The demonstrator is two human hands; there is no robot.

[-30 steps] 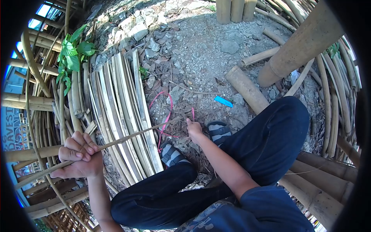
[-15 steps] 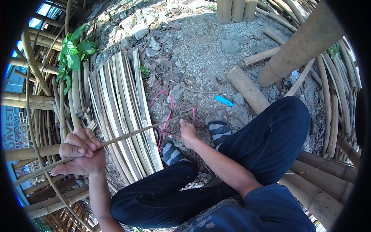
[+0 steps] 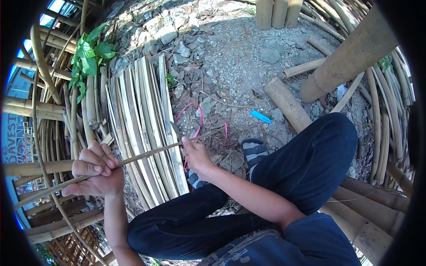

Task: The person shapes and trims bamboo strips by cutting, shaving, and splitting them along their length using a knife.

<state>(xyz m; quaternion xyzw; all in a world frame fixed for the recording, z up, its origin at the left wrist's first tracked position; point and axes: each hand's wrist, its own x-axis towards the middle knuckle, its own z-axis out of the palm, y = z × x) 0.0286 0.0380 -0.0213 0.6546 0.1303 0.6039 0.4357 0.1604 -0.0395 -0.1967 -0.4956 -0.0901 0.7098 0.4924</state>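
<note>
A long thin bamboo strip slants across in front of me, from the lower left up to the right. My left hand is closed on it, palm up, with the fingers curled over the strip. Further along, my right hand is closed around the same strip, thumb on top. A short dark flat piece, like a blade, sticks up beside the right thumb; whether that hand holds it I cannot make out. The strip's far end runs past the right hand above the ground. Under it lies a pink ribbon.
Split bamboo slats lie in a row beneath the strip. A blue object rests on the stony ground. A cut bamboo piece lies by a thick bamboo post. Bamboo framing and a leafy plant border the left.
My right hand has slid left along the strip, closer to my left hand, and more of the strip shows beyond it. The dark flat piece has come into sight. My left hand keeps its grip.
</note>
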